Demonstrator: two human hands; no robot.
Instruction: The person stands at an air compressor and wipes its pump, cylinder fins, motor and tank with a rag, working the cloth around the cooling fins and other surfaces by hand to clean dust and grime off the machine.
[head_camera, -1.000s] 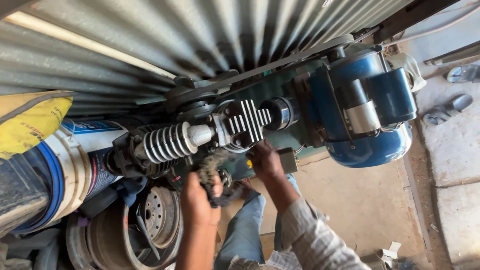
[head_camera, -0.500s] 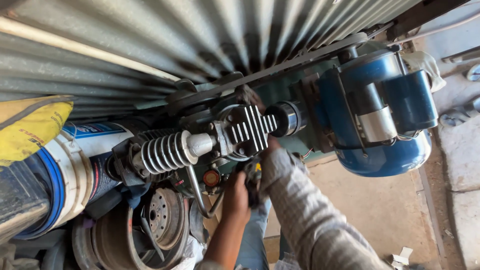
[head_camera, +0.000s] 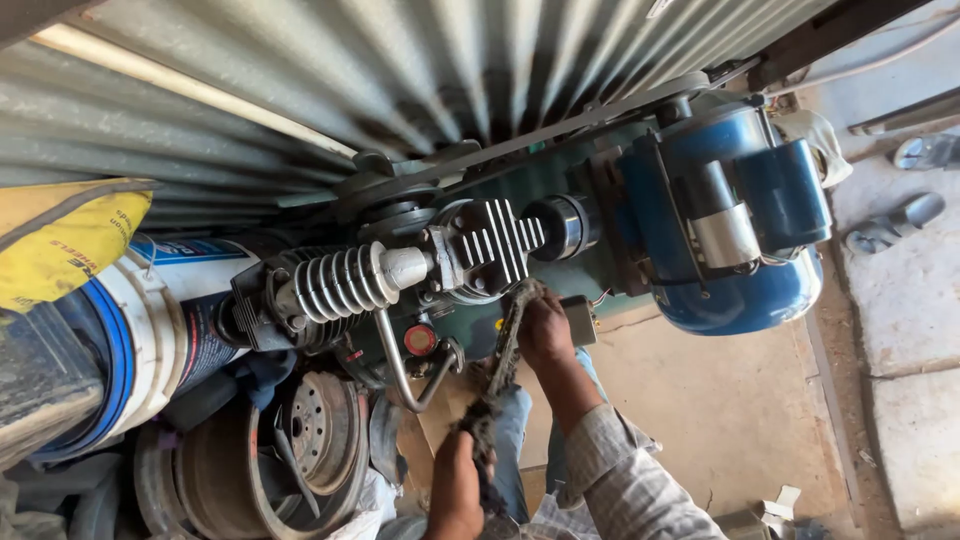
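My right arm wears a checked shirt sleeve (head_camera: 625, 480) in grey and white, rolled up at 5 o'clock. My legs wear blue jeans (head_camera: 515, 440).

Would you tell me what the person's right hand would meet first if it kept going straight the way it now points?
Most likely the finned cylinder head of the compressor: the right hand, gripping the upper end of the dirty rag, points up at it from just below. Depth is unclear, so it may sit slightly in front.
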